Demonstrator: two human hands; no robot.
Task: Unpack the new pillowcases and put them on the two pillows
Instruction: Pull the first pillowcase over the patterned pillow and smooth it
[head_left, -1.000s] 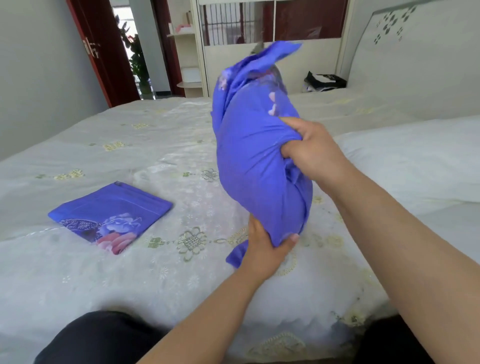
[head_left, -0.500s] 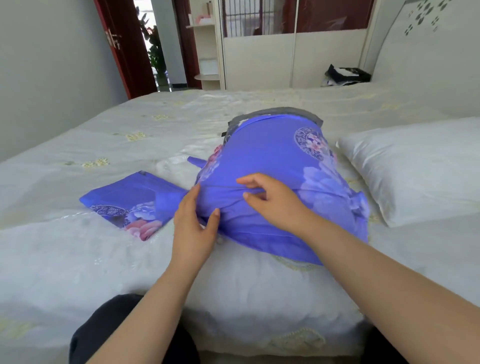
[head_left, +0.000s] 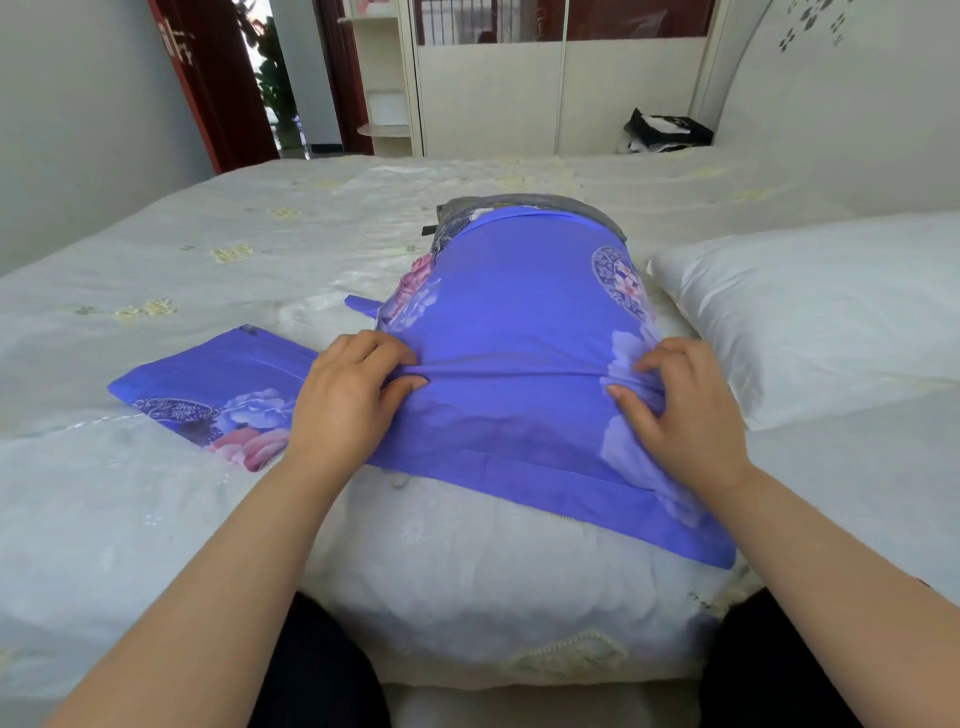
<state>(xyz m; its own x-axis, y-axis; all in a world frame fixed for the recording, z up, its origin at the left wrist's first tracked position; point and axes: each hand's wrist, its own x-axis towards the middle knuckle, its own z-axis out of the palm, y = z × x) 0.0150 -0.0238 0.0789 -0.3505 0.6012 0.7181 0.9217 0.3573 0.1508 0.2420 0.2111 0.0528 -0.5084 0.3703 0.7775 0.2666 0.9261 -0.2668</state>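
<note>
Both hands hold the blue pillowcase (head_left: 519, 332) that covers a pillow lying on the bed (head_left: 182, 519). The left hand (head_left: 345, 400) has a narrow grip, fingers and thumb pinching a fold of the cloth at its left edge; the right hand (head_left: 680, 410) bunches the cloth at the right edge with curled fingers. The case's open end lies loose toward the person, at 6 o'clock. At 9 o'clock of the left hand, touching its back, lies the folded second pillowcase (head_left: 208, 395). At 3 o'clock, just beside the right hand, rests the bare white pillow (head_left: 810, 312). At 12 o'clock stands a wardrobe (head_left: 519, 88), with a dark bag (head_left: 667, 130) near 1 o'clock.
</note>
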